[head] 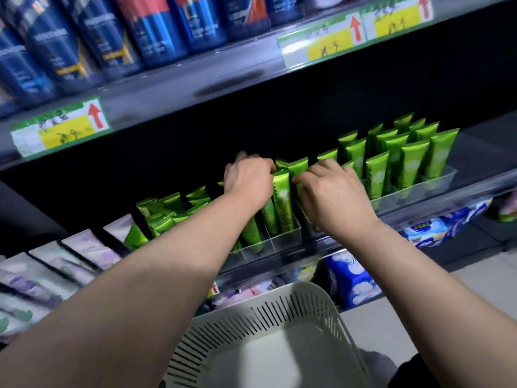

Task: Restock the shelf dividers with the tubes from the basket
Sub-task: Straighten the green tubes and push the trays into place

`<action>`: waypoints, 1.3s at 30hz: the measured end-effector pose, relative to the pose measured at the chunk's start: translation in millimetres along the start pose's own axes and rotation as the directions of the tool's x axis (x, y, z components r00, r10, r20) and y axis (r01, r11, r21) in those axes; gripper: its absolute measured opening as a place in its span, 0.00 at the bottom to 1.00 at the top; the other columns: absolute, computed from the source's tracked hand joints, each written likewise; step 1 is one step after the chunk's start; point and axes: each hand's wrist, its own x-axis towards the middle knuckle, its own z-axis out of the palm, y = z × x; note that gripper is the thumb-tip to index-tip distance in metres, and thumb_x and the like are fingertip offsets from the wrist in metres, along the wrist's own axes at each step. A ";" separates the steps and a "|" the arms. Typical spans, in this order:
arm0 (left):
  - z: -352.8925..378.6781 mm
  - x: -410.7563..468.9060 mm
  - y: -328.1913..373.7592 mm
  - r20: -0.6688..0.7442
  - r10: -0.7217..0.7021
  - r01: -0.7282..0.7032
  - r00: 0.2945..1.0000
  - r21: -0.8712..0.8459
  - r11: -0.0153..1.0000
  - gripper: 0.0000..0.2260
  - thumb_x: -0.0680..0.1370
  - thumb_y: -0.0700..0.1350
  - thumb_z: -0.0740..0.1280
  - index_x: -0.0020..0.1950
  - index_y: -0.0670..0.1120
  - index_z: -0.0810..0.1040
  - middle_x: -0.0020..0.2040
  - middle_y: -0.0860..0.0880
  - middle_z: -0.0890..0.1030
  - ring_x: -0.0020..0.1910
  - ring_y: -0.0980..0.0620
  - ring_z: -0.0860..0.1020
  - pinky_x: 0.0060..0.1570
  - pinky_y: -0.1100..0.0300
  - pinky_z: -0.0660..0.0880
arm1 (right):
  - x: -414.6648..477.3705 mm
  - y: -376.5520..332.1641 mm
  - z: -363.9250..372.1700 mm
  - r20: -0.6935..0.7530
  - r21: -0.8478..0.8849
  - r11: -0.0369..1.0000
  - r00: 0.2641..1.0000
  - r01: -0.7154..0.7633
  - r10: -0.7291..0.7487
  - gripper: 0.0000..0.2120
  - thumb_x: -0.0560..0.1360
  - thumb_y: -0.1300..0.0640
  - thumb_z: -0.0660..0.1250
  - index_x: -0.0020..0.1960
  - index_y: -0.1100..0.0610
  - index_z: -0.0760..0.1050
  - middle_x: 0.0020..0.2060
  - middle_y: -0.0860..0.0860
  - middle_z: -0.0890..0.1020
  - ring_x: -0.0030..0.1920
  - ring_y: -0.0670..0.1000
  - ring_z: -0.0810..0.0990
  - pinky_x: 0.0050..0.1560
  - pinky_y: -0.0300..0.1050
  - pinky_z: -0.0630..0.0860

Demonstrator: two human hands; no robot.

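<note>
Both arms reach up to the middle shelf (419,208). The L hand (247,179) is knuckles-up w/ fingers bent down over the tops of the green tubes (282,203), gripping them. Its fingertips are blurred, so I can't tell how many tubes it's got. The R hand (333,197) is just beside it, thumb & fingers curled in, pinching tube tops in the next row over. One tube stands upright btwn the two hands, cap end down in a clear shelf divider (282,239) at the shelf's front edge. More of the tubes are packed upright in dividers to the R, in neat rows. Those to the L lean & overlap, less tidy. The basket (279,309), white w/ a slotted wall, sits low & close, right under the forearms in front of the shelf, w/ its pale floor showing. On the upper shelf is a row of blue tubes (156,32), w/ green-yellow price tags (61,127) along the edge, each w/ a red arrow. Pale lilac packets (70,256) are lined up far L, same level as the tubes. Blue & white packs (349,281) are on the shelf below.
</note>
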 end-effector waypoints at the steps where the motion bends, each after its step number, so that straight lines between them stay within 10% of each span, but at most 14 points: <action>1: 1.2 2.3 1.1 0.003 -0.006 0.006 1.000 0.010 1.000 0.11 0.78 0.47 0.64 0.59 0.56 0.78 0.59 0.50 0.78 0.64 0.46 0.67 0.58 0.53 0.66 | 1.6 1.2 1.1 -0.005 0.004 1.000 1.000 -0.010 0.010 0.05 0.69 0.58 0.69 0.45 0.54 0.80 0.37 0.50 0.80 0.47 0.57 0.76 0.41 0.48 0.69; 19: 7.0 -5.1 -10.9 0.000 -0.079 0.077 0.997 -0.202 0.976 0.12 0.75 0.41 0.67 0.52 0.58 0.79 0.50 0.49 0.81 0.55 0.46 0.75 0.52 0.55 0.72 | 9.3 -17.3 27.4 0.117 -0.073 0.996 0.991 -0.054 0.062 0.22 0.72 0.60 0.64 0.66 0.60 0.73 0.59 0.55 0.79 0.69 0.58 0.68 0.58 0.56 0.68; 29: 2.8 -7.4 -18.2 -0.036 -0.043 0.039 0.998 -0.121 0.992 0.15 0.77 0.51 0.68 0.63 0.57 0.76 0.59 0.50 0.80 0.62 0.46 0.73 0.58 0.53 0.72 | 12.4 -19.4 27.6 -0.050 -0.090 0.996 0.999 -0.024 0.020 0.19 0.66 0.53 0.74 0.55 0.55 0.78 0.45 0.53 0.80 0.52 0.58 0.76 0.50 0.53 0.70; 34: -8.6 -10.1 -21.8 -0.028 0.000 0.005 1.000 0.153 0.988 0.16 0.72 0.61 0.69 0.53 0.54 0.77 0.51 0.50 0.81 0.57 0.46 0.75 0.46 0.55 0.69 | 12.4 -13.5 22.9 -0.104 -0.062 0.998 0.995 -0.013 0.006 0.06 0.66 0.56 0.74 0.41 0.49 0.80 0.35 0.46 0.79 0.49 0.55 0.76 0.46 0.49 0.58; 39: -9.5 -14.3 -16.1 0.035 0.011 -0.011 0.999 0.003 1.000 0.09 0.74 0.57 0.69 0.49 0.53 0.81 0.47 0.51 0.82 0.49 0.48 0.79 0.40 0.59 0.70 | 13.4 -12.5 19.4 -0.100 -0.034 0.999 0.995 -0.024 0.020 0.06 0.66 0.56 0.74 0.40 0.48 0.79 0.35 0.46 0.79 0.48 0.55 0.76 0.45 0.49 0.58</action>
